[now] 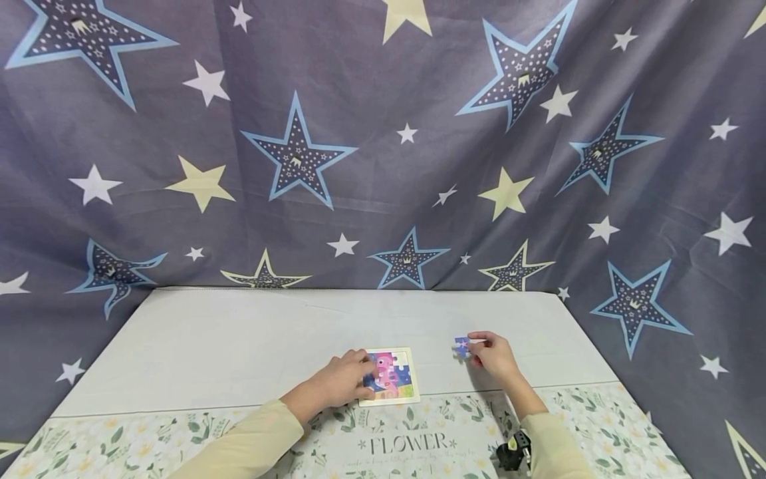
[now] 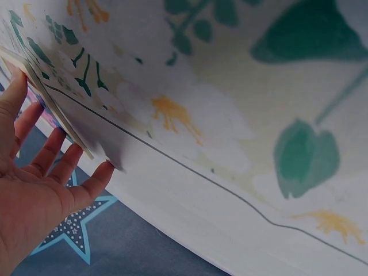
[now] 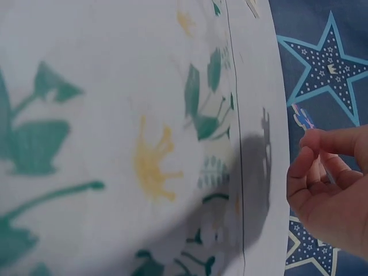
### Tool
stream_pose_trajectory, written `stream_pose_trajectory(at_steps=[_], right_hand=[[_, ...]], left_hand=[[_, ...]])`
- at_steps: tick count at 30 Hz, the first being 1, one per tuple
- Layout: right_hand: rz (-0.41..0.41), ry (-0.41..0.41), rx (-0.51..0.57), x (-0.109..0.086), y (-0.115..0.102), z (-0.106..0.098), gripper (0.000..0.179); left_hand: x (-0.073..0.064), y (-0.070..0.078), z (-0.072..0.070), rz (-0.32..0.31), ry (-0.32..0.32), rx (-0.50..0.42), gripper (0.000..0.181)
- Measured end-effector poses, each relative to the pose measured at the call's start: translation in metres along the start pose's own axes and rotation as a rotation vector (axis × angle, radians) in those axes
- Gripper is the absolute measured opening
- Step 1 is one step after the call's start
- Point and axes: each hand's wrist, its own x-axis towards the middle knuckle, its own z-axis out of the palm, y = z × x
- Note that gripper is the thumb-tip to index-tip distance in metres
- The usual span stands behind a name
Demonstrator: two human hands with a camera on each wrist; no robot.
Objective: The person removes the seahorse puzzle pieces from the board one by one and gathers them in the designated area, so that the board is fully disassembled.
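A small jigsaw puzzle [image 1: 405, 391] in a pale frame lies on the table, with a pink cartoon figure on a blue ground. A light patch shows at its upper right. My left hand [image 1: 346, 378] rests over the puzzle's left side, fingers spread along the frame; in the left wrist view the fingertips touch the frame's edge [image 2: 72, 129]. Off to the right, my right hand [image 1: 494, 356] pinches a blue-purple puzzle piece [image 1: 461, 346] between thumb and fingers. In the right wrist view this puzzle piece [image 3: 302, 117] is seen nearly edge-on, partly hidden by the fingertips.
The table's back part is plain white [image 1: 251, 346]; a floral cloth [image 1: 413, 426] with the word "FLOWER" covers the front. A star-patterned curtain [image 1: 383, 186] hangs behind and at both sides. A black device [image 1: 511, 452] sits by the right sleeve.
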Motion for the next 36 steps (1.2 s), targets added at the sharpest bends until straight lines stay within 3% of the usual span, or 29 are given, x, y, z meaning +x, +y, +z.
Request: stream_pose_trajectory(at_steps=[15,36], right_hand=[[0.011,0.026,0.006,0.003,0.007,-0.024,0.03],[0.104,0.06,0.038,0.009,0.021,-0.045,0.034]], left_hand=[[-0.001,0.002,-0.002,-0.004,0.0,0.013,0.038],[0.001,0.001,0.001,-0.008,0.0,0.022,0.039]])
